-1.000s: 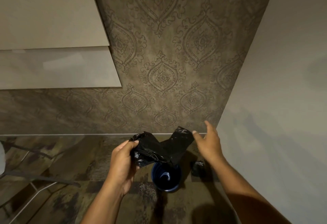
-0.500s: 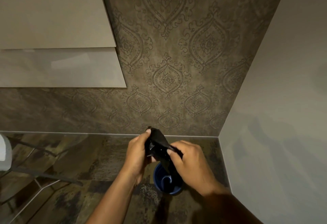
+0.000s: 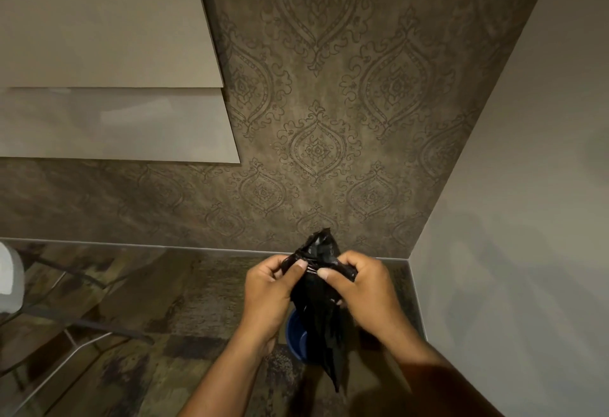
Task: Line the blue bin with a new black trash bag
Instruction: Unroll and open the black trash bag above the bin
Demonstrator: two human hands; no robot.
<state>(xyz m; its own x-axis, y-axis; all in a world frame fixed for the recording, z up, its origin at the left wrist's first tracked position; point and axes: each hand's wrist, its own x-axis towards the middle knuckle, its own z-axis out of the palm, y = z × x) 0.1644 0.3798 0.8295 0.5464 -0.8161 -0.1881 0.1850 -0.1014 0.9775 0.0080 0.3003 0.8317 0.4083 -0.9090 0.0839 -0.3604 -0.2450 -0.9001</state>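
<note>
Left hand [image 3: 268, 291] and right hand [image 3: 361, 291] both pinch the bunched black trash bag [image 3: 318, 304] just above the blue bin [image 3: 295, 337] (mostly hidden); best to rub the layers apart at the top edge, find the mouth, then shake it open over the bin.

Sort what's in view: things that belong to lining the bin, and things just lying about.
Job: black trash bag, pinched by left hand and right hand; blue bin below.
Lying about: metal frame and white object, far left.

Glossy crinkled plastic bag [image 3: 318, 301], matt wallpaper [image 3: 329, 103] — embossed, polished floor [image 3: 115, 284]
</note>
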